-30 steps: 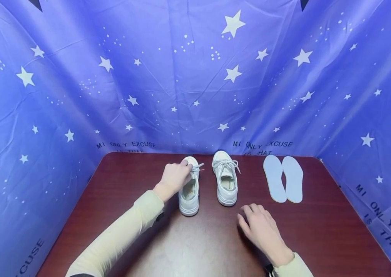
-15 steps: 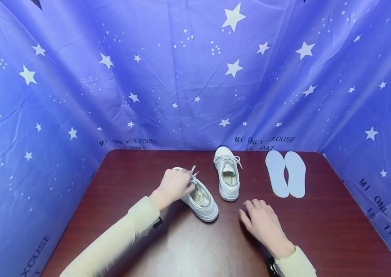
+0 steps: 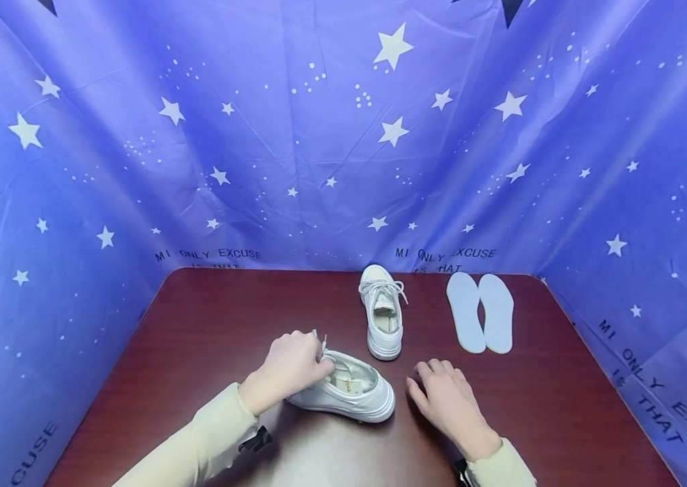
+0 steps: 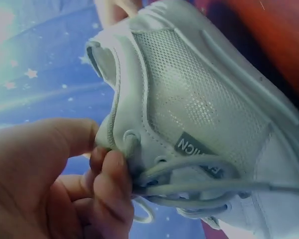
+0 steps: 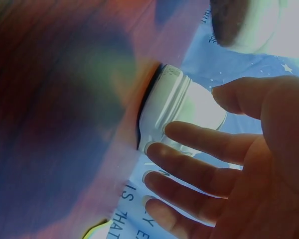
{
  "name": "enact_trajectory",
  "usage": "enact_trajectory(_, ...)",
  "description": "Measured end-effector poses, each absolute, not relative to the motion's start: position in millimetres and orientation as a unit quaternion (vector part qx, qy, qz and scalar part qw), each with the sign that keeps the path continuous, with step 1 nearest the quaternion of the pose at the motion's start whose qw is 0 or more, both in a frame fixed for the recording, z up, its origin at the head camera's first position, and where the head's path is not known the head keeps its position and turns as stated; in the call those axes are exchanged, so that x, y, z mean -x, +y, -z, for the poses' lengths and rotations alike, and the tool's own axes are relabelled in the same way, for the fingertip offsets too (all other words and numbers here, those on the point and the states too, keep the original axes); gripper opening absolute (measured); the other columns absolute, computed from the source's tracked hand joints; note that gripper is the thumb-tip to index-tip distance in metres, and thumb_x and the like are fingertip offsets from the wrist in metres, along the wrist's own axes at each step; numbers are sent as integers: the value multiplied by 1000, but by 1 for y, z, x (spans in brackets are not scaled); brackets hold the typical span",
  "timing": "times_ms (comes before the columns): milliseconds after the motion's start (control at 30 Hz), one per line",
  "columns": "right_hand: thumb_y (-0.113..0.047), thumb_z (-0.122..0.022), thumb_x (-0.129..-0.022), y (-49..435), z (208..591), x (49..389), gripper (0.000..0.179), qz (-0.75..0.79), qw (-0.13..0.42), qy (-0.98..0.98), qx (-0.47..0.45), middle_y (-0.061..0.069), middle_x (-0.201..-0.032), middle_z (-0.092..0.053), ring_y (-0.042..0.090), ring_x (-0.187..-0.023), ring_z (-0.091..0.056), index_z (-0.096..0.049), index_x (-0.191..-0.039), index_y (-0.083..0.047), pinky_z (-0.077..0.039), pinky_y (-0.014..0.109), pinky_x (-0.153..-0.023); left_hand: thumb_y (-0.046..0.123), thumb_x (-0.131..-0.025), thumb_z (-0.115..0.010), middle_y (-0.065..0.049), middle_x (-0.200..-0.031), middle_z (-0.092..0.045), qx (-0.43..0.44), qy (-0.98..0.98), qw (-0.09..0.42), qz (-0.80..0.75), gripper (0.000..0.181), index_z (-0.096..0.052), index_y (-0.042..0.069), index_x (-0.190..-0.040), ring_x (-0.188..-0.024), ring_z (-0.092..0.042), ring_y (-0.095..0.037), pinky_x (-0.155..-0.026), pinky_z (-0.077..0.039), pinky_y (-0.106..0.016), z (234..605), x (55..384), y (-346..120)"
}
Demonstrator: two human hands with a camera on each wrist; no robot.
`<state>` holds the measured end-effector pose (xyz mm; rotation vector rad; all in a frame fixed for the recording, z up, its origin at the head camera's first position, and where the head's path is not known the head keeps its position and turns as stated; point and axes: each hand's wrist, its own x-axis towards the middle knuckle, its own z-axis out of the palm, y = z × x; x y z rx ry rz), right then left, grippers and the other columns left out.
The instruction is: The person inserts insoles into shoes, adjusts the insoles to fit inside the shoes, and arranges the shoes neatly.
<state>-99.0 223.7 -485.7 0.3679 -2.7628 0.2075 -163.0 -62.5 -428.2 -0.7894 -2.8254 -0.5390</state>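
My left hand pinches a white lace-up sneaker at the collar beside the top eyelet. In the left wrist view, thumb and fingers grip that edge of the sneaker, near its loose laces. The sneaker lies turned sideways in the head view, its heel toward my right hand; whether the sole touches the table cannot be told. My right hand hovers low or rests over the table, fingers loosely bent and holding nothing. In the right wrist view its fingers overlap the other sneaker's heel without evident grip.
The second white sneaker stands toe-away behind the held one. Two pale insoles lie side by side at the back right. The brown table is enclosed by a blue star-patterned curtain.
My left hand has drawn the left sneaker nearer and swung its heel to the right, turning it sideways. My right hand has stayed nearly still. The view has shifted slightly.
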Motion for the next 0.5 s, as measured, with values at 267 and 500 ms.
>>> enact_trajectory(267,-20,-74,-91,226,483,100,16,-77,166,-975,-122,10,-85,-64,35,-84,-61,-69,-91,-5,-49,49,-73,18,-75,-62,20,-37,-37,229,-926,-48,295,39,-40,25,-43,-38,-43,0,-43,-37,-25,427,141,-57)
enact_trajectory(500,-16,-70,-92,229,480,108,10,-104,195,-965,-144,8,-81,-65,34,-82,-61,-69,-87,-7,-49,48,-71,19,-75,-62,21,-44,-46,231,-920,-34,316,32,-46,24,-48,-47,-49,-4,-46,-41,-24,442,134,-49)
